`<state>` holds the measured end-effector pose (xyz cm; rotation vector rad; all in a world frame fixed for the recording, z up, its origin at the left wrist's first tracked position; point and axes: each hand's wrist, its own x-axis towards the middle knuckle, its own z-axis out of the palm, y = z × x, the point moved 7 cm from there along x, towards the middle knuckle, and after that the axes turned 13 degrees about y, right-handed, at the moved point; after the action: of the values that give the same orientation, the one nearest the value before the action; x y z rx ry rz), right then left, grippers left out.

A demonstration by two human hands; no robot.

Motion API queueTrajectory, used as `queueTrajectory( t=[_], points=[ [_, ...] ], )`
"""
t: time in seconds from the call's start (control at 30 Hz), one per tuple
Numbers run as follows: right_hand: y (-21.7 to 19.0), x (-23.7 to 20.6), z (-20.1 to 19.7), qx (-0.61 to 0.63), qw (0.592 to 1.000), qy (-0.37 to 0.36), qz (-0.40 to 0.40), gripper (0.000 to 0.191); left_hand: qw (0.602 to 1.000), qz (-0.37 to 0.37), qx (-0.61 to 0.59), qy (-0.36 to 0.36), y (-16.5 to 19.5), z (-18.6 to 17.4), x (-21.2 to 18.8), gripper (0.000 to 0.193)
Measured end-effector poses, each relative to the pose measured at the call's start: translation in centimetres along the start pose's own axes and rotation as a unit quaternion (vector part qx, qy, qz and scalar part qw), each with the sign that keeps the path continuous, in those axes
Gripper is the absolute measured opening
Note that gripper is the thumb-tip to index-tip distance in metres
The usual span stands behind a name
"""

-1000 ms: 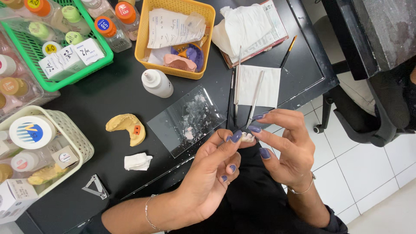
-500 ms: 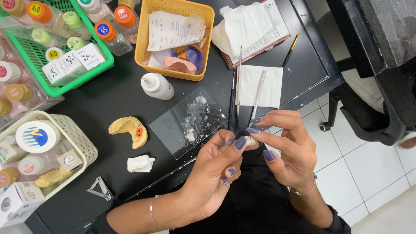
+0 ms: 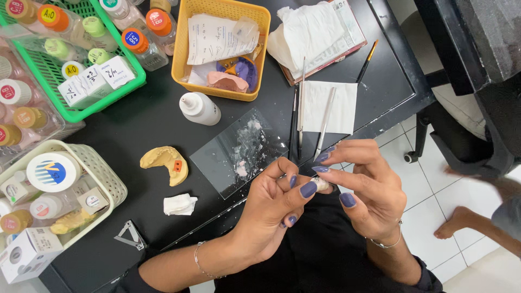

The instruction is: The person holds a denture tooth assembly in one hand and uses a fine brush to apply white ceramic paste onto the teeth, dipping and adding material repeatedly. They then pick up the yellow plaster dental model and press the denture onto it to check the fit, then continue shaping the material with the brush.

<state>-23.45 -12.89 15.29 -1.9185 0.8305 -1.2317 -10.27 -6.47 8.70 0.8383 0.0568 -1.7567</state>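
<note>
My left hand [image 3: 274, 209] and my right hand [image 3: 362, 187] meet over my lap, just off the front edge of the black table [image 3: 135, 125]. Together their fingertips pinch a small whitish piece [image 3: 322, 184], mostly hidden by the fingers. Just beyond the hands lies a clear glass slab [image 3: 239, 152] smeared with white powder. Slender metal instruments [image 3: 324, 123] rest on a white paper towel [image 3: 329, 107]. A yellow dental cast [image 3: 163, 163] lies on the table to the left.
A yellow basket [image 3: 259, 51] holds papers and pink and blue casts. A green basket [image 3: 116, 89] and a cream basket [image 3: 103, 176] hold small jars. A white squeeze bottle [image 3: 199, 108], crumpled tissue [image 3: 180, 204], a brush [image 3: 366, 59] and a book [image 3: 325, 38] lie around. Someone's bare foot [image 3: 458, 222] is at right.
Both hands stay together on the small piece, fingers shifting slightly. The view has drifted a little, and a person's foot has come into view at the right.
</note>
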Motion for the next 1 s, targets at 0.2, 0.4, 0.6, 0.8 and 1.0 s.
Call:
queueTrajectory(
  t=[0.2,0.4,0.6,0.8,1.0],
  points=[
    [-0.3,0.1,-0.2,0.001,1.0,0.004,0.004,0.031,1.0,0.021,0.001,-0.019,0.0,0.1,0.3,0.028],
    [-0.1,0.0,-0.3,0.003,1.0,0.007,0.01,0.031,0.999,0.028,0.008,-0.015,-0.2,0.0,0.6,0.028],
    [0.9,0.6,-1.1,-0.093,0.992,0.069,0.044,0.023,0.999,0.024,0.003,-0.026,-0.1,-0.1,0.9,0.029],
    [8.8,1.6,0.5,-0.278,0.925,0.043,0.256,0.041,0.997,-0.02,-0.048,-0.06,-0.6,0.2,0.6,0.03],
    [10.5,1.3,2.4,-0.293,0.932,-0.02,0.212,0.04,0.99,-0.044,-0.076,-0.109,-0.8,0.3,0.2,0.032]
  ],
)
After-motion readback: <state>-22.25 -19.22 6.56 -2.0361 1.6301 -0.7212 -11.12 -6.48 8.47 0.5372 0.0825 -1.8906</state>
